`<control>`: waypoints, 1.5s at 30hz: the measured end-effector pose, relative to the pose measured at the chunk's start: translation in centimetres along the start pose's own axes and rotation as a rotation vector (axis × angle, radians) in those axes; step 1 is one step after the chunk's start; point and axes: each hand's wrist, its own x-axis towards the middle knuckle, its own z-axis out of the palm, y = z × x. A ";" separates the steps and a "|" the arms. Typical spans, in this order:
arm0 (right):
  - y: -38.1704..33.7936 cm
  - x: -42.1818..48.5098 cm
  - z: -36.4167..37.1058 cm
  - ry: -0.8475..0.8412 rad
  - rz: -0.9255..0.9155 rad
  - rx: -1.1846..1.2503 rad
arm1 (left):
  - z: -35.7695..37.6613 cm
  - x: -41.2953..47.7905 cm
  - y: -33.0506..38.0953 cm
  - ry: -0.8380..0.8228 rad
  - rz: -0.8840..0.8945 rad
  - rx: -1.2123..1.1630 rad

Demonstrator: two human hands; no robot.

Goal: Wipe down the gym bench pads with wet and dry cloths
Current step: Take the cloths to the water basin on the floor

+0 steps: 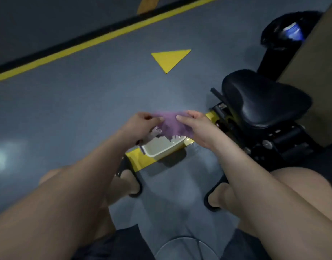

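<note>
Grey floor [86, 109], yellow stripe [97, 41]

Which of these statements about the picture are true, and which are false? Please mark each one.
1. Both hands hold the purple cloth. True: the left hand and the right hand each grip one side.
2. The cloth is held above the white rectangular plastic tub. True.
3. The tub stands on the black padded seat. False: it stands on the grey floor, on a yellow stripe.
4. The yellow triangle is painted on the seat. False: it is on the floor.
5. The cloth is lying flat on the seat. False: it hangs in the air between the hands.
</note>
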 end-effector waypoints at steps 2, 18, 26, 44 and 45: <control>3.6 3.3 1.4 0.031 0.080 0.066 | -0.8 2.4 -2.7 -0.043 -0.098 -0.001; 32.5 17.3 1.3 0.318 0.678 0.166 | 6.1 24.2 -25.5 -0.125 -0.268 0.495; 36.1 19.5 0.7 0.348 0.725 0.115 | 8.1 25.3 -28.0 -0.015 -0.156 0.676; 27.9 16.7 -0.1 0.403 0.354 -0.413 | 6.3 21.9 -23.8 0.160 -0.465 -0.312; 26.3 16.5 0.1 0.344 0.312 -0.370 | 6.0 21.7 -23.0 0.150 -0.489 -0.465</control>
